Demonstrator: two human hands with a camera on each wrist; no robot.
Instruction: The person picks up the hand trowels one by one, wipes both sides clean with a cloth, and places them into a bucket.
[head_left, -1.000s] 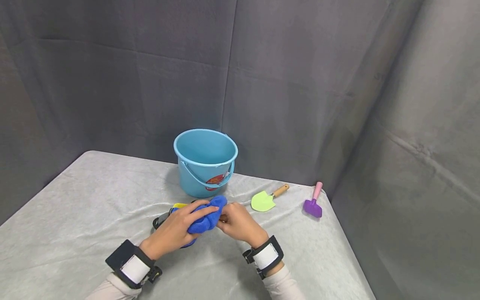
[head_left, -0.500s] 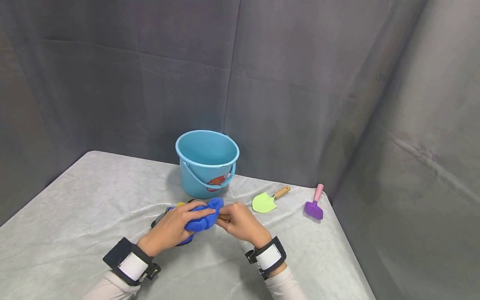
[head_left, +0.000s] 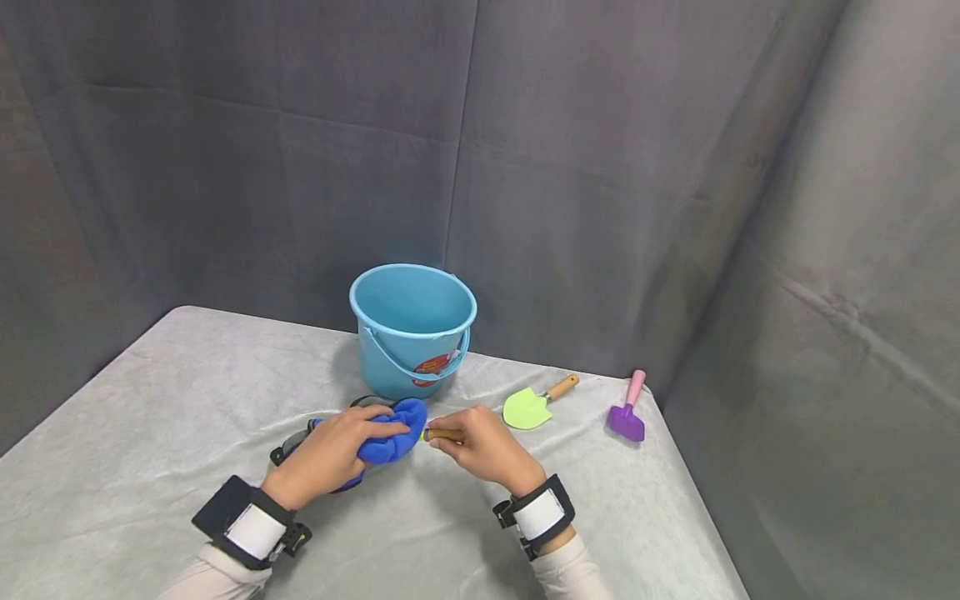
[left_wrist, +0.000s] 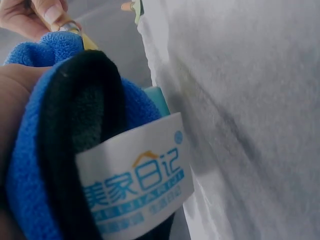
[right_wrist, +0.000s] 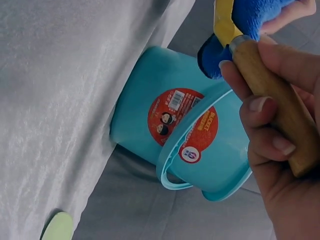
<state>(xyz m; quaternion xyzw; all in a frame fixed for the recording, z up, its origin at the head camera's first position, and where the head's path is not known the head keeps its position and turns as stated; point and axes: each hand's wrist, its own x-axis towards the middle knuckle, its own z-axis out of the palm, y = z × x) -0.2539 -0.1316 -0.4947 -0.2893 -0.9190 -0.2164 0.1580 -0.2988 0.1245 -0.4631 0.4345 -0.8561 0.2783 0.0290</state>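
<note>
My left hand (head_left: 326,454) grips a bunched blue cloth (head_left: 392,443) above the table. Dark edging and a white printed label (left_wrist: 142,182) show on the cloth in the left wrist view. Opposite it, my right hand (head_left: 487,450) holds the wooden handle (right_wrist: 272,92) of a small yellow garden tool, fingers curled around the wood. Just beyond a metal collar, the tool's yellow part (right_wrist: 225,22) lies against the cloth, which covers its far end, so the kind of tool cannot be told.
A light-blue bucket (head_left: 386,362) with its handle hanging down stands behind my hands. A lime-green toy shovel (head_left: 525,409) lies to the right, and a purple shovel (head_left: 625,422) with a pink handle lies near the table's right edge. Grey curtains (head_left: 600,167) surround the table.
My left hand has moved left and slightly down with the cloth. The gap between my hands has widened, and more of the wooden handle shows. My right hand has barely moved.
</note>
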